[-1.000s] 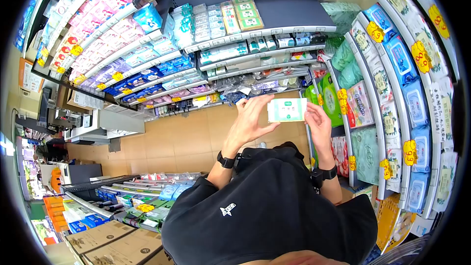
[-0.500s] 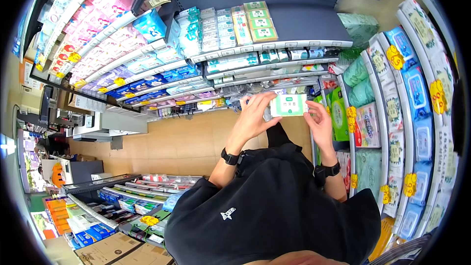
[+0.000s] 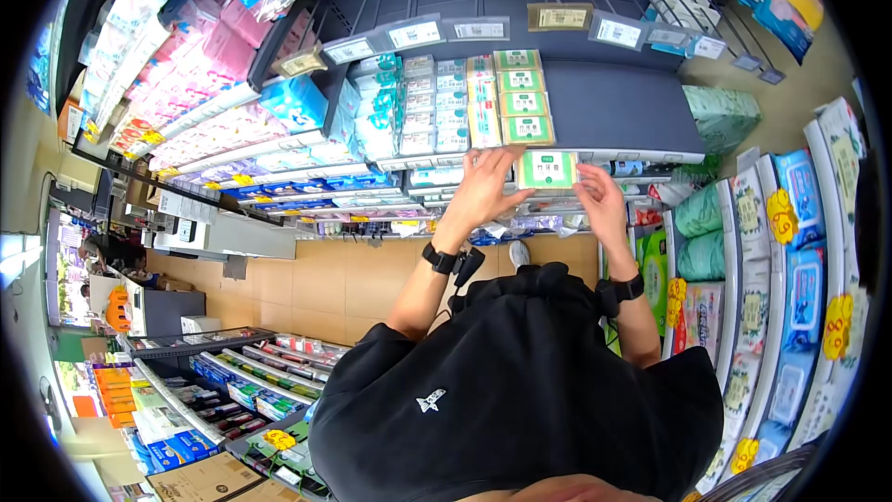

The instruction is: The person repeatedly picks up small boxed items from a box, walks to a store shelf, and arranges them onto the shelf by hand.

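Observation:
A small green-and-white box [image 3: 546, 170] with printed characters is held up at the front edge of the shelf. My left hand [image 3: 481, 190] grips its left end, thumb near the lower corner and fingers along the side. On the other end, the fingertips of my right hand [image 3: 604, 208] pinch the right edge. Just behind the box, a row of similar green-labelled packs [image 3: 525, 104] lies on the dark shelf [image 3: 609, 102]. Left of that row are white packs [image 3: 452, 104] and teal-and-white packs [image 3: 377, 107].
Price tags [image 3: 415, 33] hang on hooks above the shelf. Pink packages [image 3: 200, 65] fill shelving at left, and blue wipe packs [image 3: 801, 293] line the right side. Cardboard boxes [image 3: 206, 479] stand at lower left. Tiled floor [image 3: 321, 279] lies below.
Both hands have moved the box upward in view, to the shelf's front edge beside the similar packs. The camera view has shifted, showing more of the hooks above.

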`<action>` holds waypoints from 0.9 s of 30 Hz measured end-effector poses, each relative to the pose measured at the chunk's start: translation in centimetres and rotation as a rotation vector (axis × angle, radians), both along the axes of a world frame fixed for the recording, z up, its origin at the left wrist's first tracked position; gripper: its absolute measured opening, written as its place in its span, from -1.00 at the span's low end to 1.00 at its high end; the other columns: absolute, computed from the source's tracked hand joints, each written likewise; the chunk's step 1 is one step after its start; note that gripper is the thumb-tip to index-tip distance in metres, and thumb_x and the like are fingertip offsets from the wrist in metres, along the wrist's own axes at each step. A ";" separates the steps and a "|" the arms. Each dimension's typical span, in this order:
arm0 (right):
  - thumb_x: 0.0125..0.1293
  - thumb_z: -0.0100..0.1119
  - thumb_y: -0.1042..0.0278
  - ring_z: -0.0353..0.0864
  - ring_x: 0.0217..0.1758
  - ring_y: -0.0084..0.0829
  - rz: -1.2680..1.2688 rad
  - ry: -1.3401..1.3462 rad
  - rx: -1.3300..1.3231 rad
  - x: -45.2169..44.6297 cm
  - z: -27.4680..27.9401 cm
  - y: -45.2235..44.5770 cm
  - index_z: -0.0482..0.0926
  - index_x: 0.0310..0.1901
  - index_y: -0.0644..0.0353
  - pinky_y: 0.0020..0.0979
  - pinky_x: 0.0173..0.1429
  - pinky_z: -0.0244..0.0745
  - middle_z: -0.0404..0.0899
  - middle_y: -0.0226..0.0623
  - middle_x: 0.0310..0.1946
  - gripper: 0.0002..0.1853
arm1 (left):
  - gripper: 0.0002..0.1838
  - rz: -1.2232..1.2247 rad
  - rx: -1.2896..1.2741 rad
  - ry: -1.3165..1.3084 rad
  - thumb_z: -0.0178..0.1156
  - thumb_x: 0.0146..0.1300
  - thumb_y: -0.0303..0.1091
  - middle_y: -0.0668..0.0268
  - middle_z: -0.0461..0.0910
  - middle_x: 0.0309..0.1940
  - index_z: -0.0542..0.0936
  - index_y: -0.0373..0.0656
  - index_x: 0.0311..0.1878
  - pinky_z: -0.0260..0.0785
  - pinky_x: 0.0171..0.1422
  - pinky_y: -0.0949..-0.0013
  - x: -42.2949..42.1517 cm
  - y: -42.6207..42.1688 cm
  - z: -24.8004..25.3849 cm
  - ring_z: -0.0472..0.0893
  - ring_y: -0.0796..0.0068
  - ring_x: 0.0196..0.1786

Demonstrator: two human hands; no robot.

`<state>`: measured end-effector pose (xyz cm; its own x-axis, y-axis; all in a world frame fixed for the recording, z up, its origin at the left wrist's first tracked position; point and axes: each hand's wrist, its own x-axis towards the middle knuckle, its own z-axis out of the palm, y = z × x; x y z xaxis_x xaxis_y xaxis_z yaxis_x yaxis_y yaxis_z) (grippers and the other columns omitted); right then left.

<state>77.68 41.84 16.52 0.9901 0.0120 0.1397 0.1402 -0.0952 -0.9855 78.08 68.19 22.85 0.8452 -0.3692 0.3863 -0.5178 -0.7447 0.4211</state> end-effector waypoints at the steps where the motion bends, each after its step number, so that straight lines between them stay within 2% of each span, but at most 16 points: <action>1: 0.42 0.34 0.48 0.69 0.07 -0.48 0.004 0.000 0.000 1.6 -0.3 -0.1 0.60 0.24 0.27 -0.48 0.03 0.59 0.71 -0.22 0.17 -0.63 | -0.26 0.004 0.000 0.000 0.53 0.20 0.01 0.25 0.62 0.29 0.54 -0.10 0.38 0.15 0.50 -0.10 1.5 0.1 -0.2 0.56 0.18 0.34; 3: 0.43 0.34 0.47 0.71 0.00 -0.49 0.049 0.051 0.020 5.1 -0.6 -0.2 0.60 0.23 0.27 -0.47 0.03 0.59 0.73 -0.20 0.12 -0.63 | -0.28 -0.030 0.045 -0.075 0.52 0.21 0.03 0.24 0.63 0.28 0.57 -0.11 0.36 0.15 0.50 -0.11 4.9 0.4 -0.7 0.57 0.17 0.33; 4: 0.44 0.33 0.47 0.74 -0.03 -0.48 0.050 0.078 -0.007 6.5 0.1 0.0 0.61 0.24 0.26 -0.47 0.05 0.59 0.77 -0.17 0.04 -0.63 | -0.29 -0.022 0.073 -0.060 0.50 0.21 0.06 0.23 0.63 0.29 0.59 -0.12 0.35 0.15 0.51 -0.12 6.5 0.5 -0.7 0.57 0.17 0.33; 8: 0.43 0.34 0.45 0.76 -0.04 -0.47 0.058 0.065 -0.018 12.8 -0.4 0.6 0.62 0.23 0.24 -0.46 0.08 0.60 0.80 -0.14 -0.03 -0.63 | -0.27 -0.019 0.131 -0.018 0.48 0.24 0.10 0.19 0.65 0.26 0.59 -0.13 0.36 0.14 0.52 -0.14 13.1 1.2 -0.9 0.58 0.13 0.34; 11: 0.40 0.38 0.33 0.81 0.00 -0.29 0.012 0.008 -0.183 17.4 -1.1 1.2 0.64 0.23 0.23 -0.33 0.12 0.65 0.79 0.00 -0.01 -0.59 | -0.27 -0.033 0.201 -0.095 0.47 0.25 0.11 0.15 0.66 0.24 0.59 -0.15 0.36 0.14 0.51 -0.11 17.9 1.8 -2.0 0.58 0.10 0.33; 12: 0.39 0.37 0.30 0.81 0.05 -0.19 0.021 0.003 -0.224 19.0 -1.2 1.3 0.65 0.24 0.23 -0.28 0.14 0.66 0.78 0.05 0.01 -0.58 | -0.24 -0.024 0.238 -0.021 0.47 0.24 0.13 0.09 0.65 0.28 0.58 -0.18 0.37 0.14 0.54 -0.12 19.2 1.9 -1.6 0.57 0.07 0.37; 15: 0.40 0.37 0.29 0.80 0.09 -0.18 0.039 -0.048 -0.248 22.6 -1.2 2.0 0.65 0.25 0.23 -0.28 0.16 0.66 0.78 0.02 0.03 -0.57 | -0.22 0.003 0.307 -0.092 0.47 0.24 0.14 0.05 0.64 0.30 0.58 -0.20 0.38 0.14 0.58 -0.14 23.1 2.2 -2.5 0.54 0.05 0.42; 16: 0.39 0.37 0.28 0.79 0.13 -0.18 0.041 -0.057 -0.224 24.0 -1.7 2.2 0.67 0.23 0.24 -0.28 0.17 0.65 0.78 -0.03 0.05 -0.57 | -0.22 0.008 0.295 0.079 0.45 0.25 0.15 0.03 0.58 0.37 0.58 -0.18 0.38 0.13 0.61 -0.18 24.0 2.0 -1.5 0.52 0.02 0.45; 19: 0.36 0.38 0.28 0.78 0.15 -0.19 0.066 -0.034 -0.220 27.7 -2.8 2.4 0.68 0.20 0.26 -0.28 0.17 0.65 0.78 -0.06 0.07 -0.58 | -0.25 0.005 0.212 0.103 0.44 0.26 0.17 0.03 0.57 0.37 0.60 -0.18 0.36 0.15 0.59 -0.12 27.6 2.3 -3.0 0.53 0.02 0.42; 20: 0.34 0.39 0.28 0.77 0.17 -0.21 0.095 0.043 -0.191 28.9 -3.1 2.5 0.70 0.18 0.26 -0.26 0.22 0.63 0.77 -0.06 0.09 -0.58 | -0.26 -0.027 0.405 -0.001 0.42 0.28 0.18 0.03 0.57 0.33 0.61 -0.18 0.34 0.15 0.56 -0.10 29.1 2.6 -3.3 0.54 0.04 0.39; 23: 0.34 0.37 0.29 0.75 0.20 -0.26 0.118 -0.007 -0.243 32.0 -4.3 3.0 0.69 0.19 0.26 -0.26 0.27 0.60 0.77 -0.08 0.10 -0.58 | -0.33 0.064 0.524 0.112 0.40 0.31 0.16 0.06 0.61 0.26 0.64 -0.12 0.32 0.15 0.52 -0.10 30.5 1.6 -2.0 0.55 0.08 0.37; 24: 0.38 0.34 0.30 0.70 0.29 -0.24 0.146 0.056 -0.262 32.2 -3.5 3.1 0.66 0.24 0.27 -0.26 0.37 0.53 0.73 -0.08 0.19 -0.56 | -0.32 0.048 0.563 0.064 0.36 0.31 0.26 0.11 0.62 0.26 0.66 -0.05 0.29 0.20 0.43 -0.08 32.1 2.1 -3.8 0.56 0.11 0.34; 25: 0.38 0.34 0.30 0.70 0.29 -0.24 0.144 0.058 -0.264 32.0 -2.6 3.4 0.66 0.24 0.27 -0.26 0.37 0.53 0.73 -0.08 0.19 -0.56 | -0.32 0.046 0.561 0.066 0.36 0.31 0.26 0.11 0.62 0.26 0.66 -0.05 0.29 0.20 0.43 -0.08 32.9 2.2 -4.6 0.56 0.11 0.34; 27: 0.42 0.38 0.28 0.56 0.43 -0.22 0.144 0.119 -0.280 31.6 -1.3 4.0 0.58 0.33 0.33 -0.29 0.49 0.39 0.60 -0.08 0.37 -0.48 | -0.35 0.055 0.541 0.050 0.33 0.28 0.28 0.15 0.64 0.21 0.68 0.00 0.22 0.24 0.32 0.00 34.5 2.3 -6.1 0.60 0.12 0.25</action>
<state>109.23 45.86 15.20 0.9846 0.1745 -0.0053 0.0573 -0.3518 -0.9343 112.62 70.49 16.75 0.8812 -0.4593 0.1122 -0.4615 -0.8871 -0.0071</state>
